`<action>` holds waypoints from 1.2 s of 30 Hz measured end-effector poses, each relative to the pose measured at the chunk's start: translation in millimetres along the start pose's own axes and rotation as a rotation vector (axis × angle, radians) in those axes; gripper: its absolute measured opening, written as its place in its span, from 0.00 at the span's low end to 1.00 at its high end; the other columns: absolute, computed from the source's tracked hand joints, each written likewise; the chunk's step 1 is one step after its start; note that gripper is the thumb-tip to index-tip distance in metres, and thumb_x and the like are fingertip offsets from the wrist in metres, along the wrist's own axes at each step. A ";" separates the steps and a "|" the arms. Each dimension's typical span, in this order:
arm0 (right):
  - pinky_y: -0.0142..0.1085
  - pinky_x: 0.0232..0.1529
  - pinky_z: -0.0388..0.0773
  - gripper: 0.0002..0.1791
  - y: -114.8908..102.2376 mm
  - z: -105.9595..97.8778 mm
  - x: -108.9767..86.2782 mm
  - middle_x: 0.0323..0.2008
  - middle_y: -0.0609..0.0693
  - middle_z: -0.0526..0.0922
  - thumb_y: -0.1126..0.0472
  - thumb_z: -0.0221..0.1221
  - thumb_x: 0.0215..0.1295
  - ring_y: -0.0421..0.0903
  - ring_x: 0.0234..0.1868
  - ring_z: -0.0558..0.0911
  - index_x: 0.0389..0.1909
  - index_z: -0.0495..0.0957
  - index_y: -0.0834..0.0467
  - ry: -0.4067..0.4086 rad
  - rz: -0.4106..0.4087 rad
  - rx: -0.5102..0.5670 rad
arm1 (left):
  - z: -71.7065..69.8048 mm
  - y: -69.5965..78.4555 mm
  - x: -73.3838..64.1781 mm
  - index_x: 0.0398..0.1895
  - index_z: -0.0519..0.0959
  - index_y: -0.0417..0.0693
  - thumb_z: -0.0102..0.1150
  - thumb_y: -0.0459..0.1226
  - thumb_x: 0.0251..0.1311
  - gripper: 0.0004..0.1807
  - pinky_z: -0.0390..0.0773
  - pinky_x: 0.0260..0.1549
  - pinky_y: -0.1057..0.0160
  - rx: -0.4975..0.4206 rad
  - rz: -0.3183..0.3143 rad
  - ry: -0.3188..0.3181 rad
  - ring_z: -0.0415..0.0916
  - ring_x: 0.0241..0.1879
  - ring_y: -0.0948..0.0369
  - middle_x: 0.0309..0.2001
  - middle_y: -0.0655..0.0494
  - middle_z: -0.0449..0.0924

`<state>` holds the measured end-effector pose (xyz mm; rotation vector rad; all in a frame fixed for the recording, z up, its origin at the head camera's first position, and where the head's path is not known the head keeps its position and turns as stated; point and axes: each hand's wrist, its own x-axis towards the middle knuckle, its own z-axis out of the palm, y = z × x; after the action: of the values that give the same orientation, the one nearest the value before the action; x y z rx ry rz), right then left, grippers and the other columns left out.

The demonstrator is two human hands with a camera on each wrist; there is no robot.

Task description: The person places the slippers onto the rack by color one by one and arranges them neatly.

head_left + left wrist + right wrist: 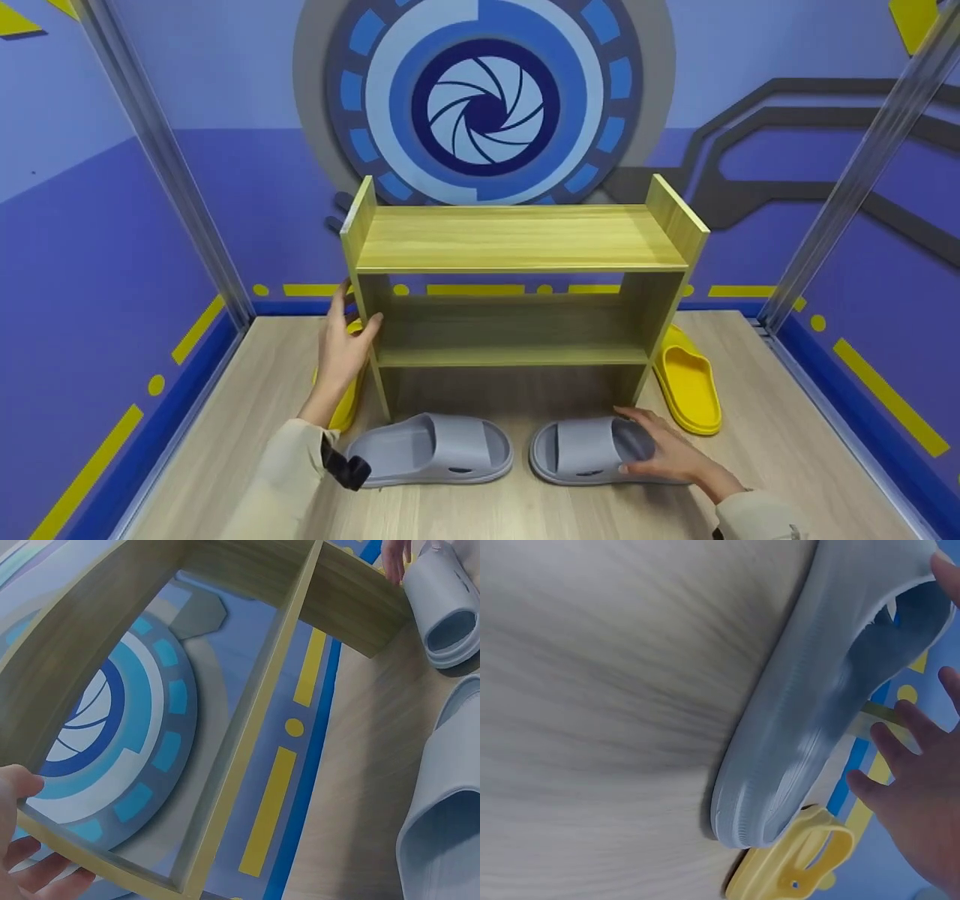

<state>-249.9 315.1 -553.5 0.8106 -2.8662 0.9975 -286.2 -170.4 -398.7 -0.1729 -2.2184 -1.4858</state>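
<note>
A small wooden two-tier shelf [517,356] stands upright on the wood-grain floor. My left hand [346,349] grips its left side panel, the thumb on the front edge and the fingers on the outer face. In front of the shelf lie two grey slippers, a left one [457,448] and a right one [581,450], toe ends facing each other. Over the foot opening of the right grey slipper is my right hand [667,450], its fingers spread and not curled round it. In the right wrist view the thumb [946,577] is at the slipper's strap; whether it touches is unclear.
A yellow slipper [690,382] lies right of the shelf. Another yellow slipper [346,405] is on the left, partly hidden by my left hand. Blue printed walls [240,187] enclose the back and sides, with metal posts [165,172] at the corners.
</note>
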 end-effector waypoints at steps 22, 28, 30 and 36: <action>0.62 0.51 0.49 0.58 -3.3 2.7 7.5 0.58 0.62 0.58 0.48 0.71 0.33 0.64 0.57 0.57 0.66 0.49 0.53 -0.206 0.121 -0.129 | -0.4 2.1 7.7 0.65 0.53 0.44 0.56 0.31 0.52 0.36 0.73 0.33 0.51 0.268 0.020 0.042 0.73 0.33 0.47 0.47 0.36 0.72; 0.59 0.51 0.51 0.58 -2.4 3.4 7.2 0.56 0.61 0.61 0.47 0.71 0.31 0.61 0.55 0.59 0.66 0.50 0.52 -0.200 0.130 -0.155 | 0.1 1.6 8.2 0.64 0.55 0.42 0.58 0.33 0.53 0.35 0.72 0.33 0.49 0.318 0.066 0.062 0.73 0.34 0.43 0.45 0.35 0.73; 0.59 0.50 0.53 0.58 -1.4 4.6 6.2 0.56 0.61 0.61 0.46 0.70 0.31 0.60 0.55 0.60 0.66 0.50 0.51 -0.190 0.124 -0.163 | -0.2 1.1 7.5 0.64 0.56 0.42 0.58 0.33 0.53 0.35 0.72 0.30 0.49 0.324 0.086 0.065 0.74 0.33 0.43 0.44 0.35 0.74; 0.62 0.46 0.57 0.56 -0.5 7.0 2.0 0.57 0.67 0.57 0.43 0.69 0.32 0.68 0.56 0.58 0.65 0.51 0.50 -0.171 0.133 -0.112 | -2.1 0.1 6.3 0.64 0.56 0.43 0.57 0.32 0.52 0.34 0.71 0.22 0.51 0.338 0.114 0.055 0.73 0.24 0.46 0.41 0.35 0.75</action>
<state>-250.3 309.8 -558.4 0.7389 -3.1249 0.8044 -291.0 -173.2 -395.1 -0.1438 -2.3321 -1.0259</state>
